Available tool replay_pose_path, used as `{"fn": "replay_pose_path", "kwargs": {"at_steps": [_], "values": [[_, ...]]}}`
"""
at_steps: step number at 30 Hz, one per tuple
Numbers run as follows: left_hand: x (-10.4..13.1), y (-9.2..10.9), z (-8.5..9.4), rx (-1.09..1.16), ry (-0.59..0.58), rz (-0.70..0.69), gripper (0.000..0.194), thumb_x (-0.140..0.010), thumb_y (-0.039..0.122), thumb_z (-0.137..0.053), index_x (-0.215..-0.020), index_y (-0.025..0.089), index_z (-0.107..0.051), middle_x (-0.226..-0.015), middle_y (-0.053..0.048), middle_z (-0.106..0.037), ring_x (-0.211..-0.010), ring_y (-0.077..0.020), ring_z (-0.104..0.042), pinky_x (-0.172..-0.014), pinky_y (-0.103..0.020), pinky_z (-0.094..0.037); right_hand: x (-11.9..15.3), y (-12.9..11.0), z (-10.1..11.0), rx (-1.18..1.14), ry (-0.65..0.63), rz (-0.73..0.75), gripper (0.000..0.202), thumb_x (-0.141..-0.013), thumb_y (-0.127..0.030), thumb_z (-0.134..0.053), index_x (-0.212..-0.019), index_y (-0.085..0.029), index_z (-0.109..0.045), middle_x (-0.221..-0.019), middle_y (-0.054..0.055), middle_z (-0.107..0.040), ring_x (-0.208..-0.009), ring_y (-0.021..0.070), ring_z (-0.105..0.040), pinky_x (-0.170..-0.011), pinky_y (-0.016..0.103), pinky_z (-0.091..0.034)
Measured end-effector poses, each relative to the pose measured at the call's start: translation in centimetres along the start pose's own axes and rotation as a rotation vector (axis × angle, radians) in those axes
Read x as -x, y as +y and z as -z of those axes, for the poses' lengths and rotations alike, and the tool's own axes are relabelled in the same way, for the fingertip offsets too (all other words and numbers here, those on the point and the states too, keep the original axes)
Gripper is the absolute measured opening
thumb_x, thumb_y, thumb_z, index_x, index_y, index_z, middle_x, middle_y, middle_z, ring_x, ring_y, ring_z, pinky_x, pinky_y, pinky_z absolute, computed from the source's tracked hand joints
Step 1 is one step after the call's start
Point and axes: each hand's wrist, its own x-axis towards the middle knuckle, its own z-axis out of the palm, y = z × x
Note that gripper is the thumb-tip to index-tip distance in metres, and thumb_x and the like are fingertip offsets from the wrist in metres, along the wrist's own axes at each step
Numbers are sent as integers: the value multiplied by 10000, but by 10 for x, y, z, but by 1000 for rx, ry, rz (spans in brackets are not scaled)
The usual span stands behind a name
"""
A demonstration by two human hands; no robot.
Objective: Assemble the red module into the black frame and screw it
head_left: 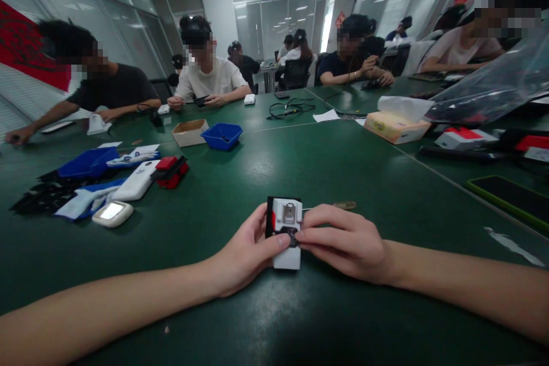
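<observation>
A small white box-shaped device [286, 259] with a black side, a patch of red and a metal fitting on its upper face is held above the table in front of me. My left hand [253, 246] grips it from the left, thumb pressed on its middle. From the right, my right hand [343, 240] pinches at a small dark part [290, 234] in the device's middle; the fingertips hide much of that part. Just behind my right hand lies a thin tool with an amber handle [345, 205], perhaps a screwdriver, partly covered by the fingers.
At left lie gloves [88, 199], a white rounded gadget [112, 214] and a red-and-black block [171, 172]. A blue bin [222, 136] and a cardboard box [189, 132] stand farther back. On the right are a tissue pack [397, 126] and a green-edged phone [510, 200]. Several people sit around.
</observation>
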Motion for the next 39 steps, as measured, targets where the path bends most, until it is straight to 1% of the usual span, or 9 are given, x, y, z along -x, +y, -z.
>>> {"fn": "replay_pose_path", "kwargs": {"at_steps": [4, 8, 12, 16, 22, 31, 33, 35, 39], "values": [[0, 0, 0, 10, -8, -4, 573, -763, 288, -920, -1253, 203, -636, -1162, -56, -715, -1008, -166, -662, -860, -266, -530, -1, 1, -1, -39, 28, -19, 257, -976, -133, -657, -1230, -161, -630, -1005, 103, -724, -913, 185, -711, -822, 311, -625], [0, 0, -1, 35, -20, 13, 568, -757, 324, -923, -1233, 207, -634, -1106, -43, -728, -879, -152, -688, -818, -281, -550, -2, 2, 0, -45, 20, -29, 166, -969, -127, -659, -1132, -152, -664, -978, 108, -741, -885, 191, -713, -799, 316, -617], [-1, 0, 0, 52, -28, 42, 582, -753, 346, -926, -1229, 206, -622, -1089, -47, -732, -848, -164, -719, -790, -286, -568, -1, 3, 0, -24, 13, -48, 141, -974, -140, -647, -1110, -157, -680, -971, 104, -754, -864, 192, -712, -775, 321, -612], [-1, 1, 3, 58, -48, 86, 579, -775, 355, -910, -1249, 210, -610, -1102, -56, -732, -852, -181, -739, -791, -307, -589, -1, 3, -1, 9, 16, -58, 132, -982, -155, -638, -1105, -169, -681, -956, 95, -761, -835, 191, -709, -741, 321, -607], [-1, 5, 0, 37, -65, 82, 547, -764, 278, -925, -1212, 205, -620, -1106, -46, -726, -869, -154, -729, -818, -280, -578, -3, 3, 0, 25, 9, -30, 92, -990, -158, -629, -1069, -154, -676, -931, 101, -754, -805, 185, -701, -713, 303, -593], [2, 1, 2, -15, -65, 73, 570, -781, 322, -906, -1243, 216, -588, -1101, -57, -712, -869, -188, -744, -735, -280, -609, 2, 5, 0, 18, -24, -25, 139, -977, -123, -618, -1103, -163, -664, -980, 92, -739, -843, 180, -686, -745, 298, -577], [4, 0, 5, -49, -34, 45, 591, -785, 346, -900, -1263, 230, -573, -1132, -62, -702, -900, -209, -741, -748, -321, -629, 1, 6, 3, 58, -72, -25, 149, -990, -158, -607, -1131, -163, -654, -999, 93, -728, -856, 182, -676, -744, 298, -576], [2, 2, 10, -108, -18, 0, 605, -806, 392, -877, -1286, 231, -546, -1108, -74, -711, -927, -237, -745, -775, -369, -639, 1, 8, 7, 182, -194, -44, 166, -1004, -207, -582, -1144, -156, -654, -1035, 114, -716, -892, 209, -675, -750, 324, -581], [-12, 17, 24, -328, 58, -137, 624, -804, 411, -869, -1272, 193, -519, -1071, -99, -734, -922, -252, -765, -818, -355, -613, 6, 22, 23, 531, -453, -216, 299, -1003, -313, -580, -1230, -135, -657, -1190, 185, -684, -1018, 310, -677, -815, 445, -593]]}}
